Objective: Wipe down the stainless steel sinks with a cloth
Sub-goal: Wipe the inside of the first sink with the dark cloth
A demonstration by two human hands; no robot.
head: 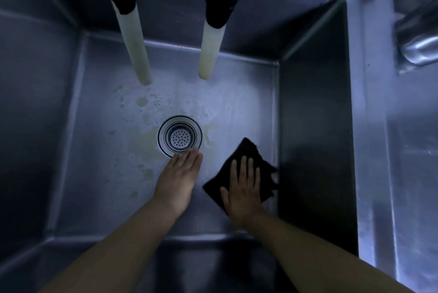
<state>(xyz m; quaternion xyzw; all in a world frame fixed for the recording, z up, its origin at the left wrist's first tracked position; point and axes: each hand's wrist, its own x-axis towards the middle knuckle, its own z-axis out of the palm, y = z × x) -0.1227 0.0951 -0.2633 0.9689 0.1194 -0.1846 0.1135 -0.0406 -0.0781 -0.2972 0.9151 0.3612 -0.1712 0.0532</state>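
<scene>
I look straight down into a deep stainless steel sink (312,126). A black cloth (251,150) lies flat on the sink floor near the right wall. My right hand (241,188) presses on the cloth, palm down, fingers spread. My left hand (177,179) rests flat on the bare floor with its fingers together, and its fingertips touch the rim of the round drain strainer (179,136). The floor around the drain shows wet patches and yellowish stains.
Two pale hoses (208,53) with black upper sleeves hang into the sink from above, ending over the floor behind the drain. The steel counter rim (374,126) runs along the right, with a steel fitting (419,39) at the upper right.
</scene>
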